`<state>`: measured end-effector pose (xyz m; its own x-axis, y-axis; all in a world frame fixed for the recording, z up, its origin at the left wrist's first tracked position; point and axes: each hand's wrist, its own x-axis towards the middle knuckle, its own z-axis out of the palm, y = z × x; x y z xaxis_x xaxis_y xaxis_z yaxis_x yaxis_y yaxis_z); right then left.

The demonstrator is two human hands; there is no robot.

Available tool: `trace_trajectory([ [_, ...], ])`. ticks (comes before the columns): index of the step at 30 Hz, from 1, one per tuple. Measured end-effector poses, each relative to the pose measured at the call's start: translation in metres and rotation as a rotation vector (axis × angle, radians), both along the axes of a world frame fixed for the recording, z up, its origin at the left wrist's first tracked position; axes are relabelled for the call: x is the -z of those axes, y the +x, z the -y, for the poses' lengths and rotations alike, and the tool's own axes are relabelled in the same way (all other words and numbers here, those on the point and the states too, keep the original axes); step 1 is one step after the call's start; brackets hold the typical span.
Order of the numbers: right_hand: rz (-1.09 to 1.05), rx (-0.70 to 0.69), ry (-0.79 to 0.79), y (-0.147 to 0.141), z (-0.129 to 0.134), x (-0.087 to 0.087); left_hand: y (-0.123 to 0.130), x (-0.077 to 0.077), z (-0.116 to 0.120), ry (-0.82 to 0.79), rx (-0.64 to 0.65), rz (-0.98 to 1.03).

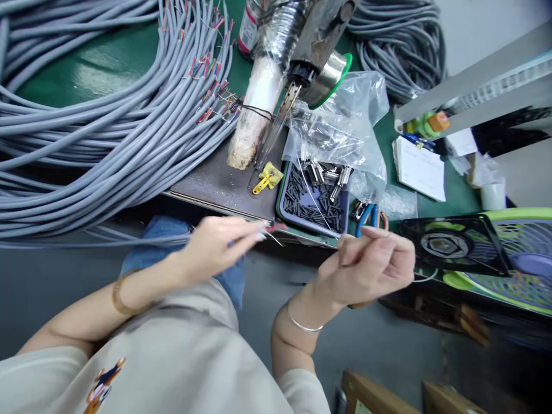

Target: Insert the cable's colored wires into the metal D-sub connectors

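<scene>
Pinching stripped round grey plastic cable (172, 239) in left hand (215, 244), curling right hand (366, 264) inward — contents unclear — leaving silver metal connectors (343, 176) unattached.

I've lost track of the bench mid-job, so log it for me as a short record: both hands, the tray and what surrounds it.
Left hand: pinching thin wire ends, red among them
Right hand: fingers curled closed; whether it holds anything is unclear
Tray: holds small black pieces and shiny metal parts
Behind tray: clear plastic bag, wire spool with green rim
Left of tray: yellow piece, then a large bundle of grey cables
</scene>
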<state>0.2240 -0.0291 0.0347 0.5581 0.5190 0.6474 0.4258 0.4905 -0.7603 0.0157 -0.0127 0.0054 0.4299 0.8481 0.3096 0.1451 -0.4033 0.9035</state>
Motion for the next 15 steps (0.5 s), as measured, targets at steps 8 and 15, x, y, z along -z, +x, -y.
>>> trace_trajectory([
  [8, 0.343, -0.127, -0.369, -0.041, 0.012, 0.010, -0.048, -0.006, -0.023, -0.348, -0.242, 0.072],
  [15, 0.227, -0.451, -0.559, -0.064, 0.000, 0.016, -0.040, -0.007, -0.026, -0.762, -0.033, 0.350],
])
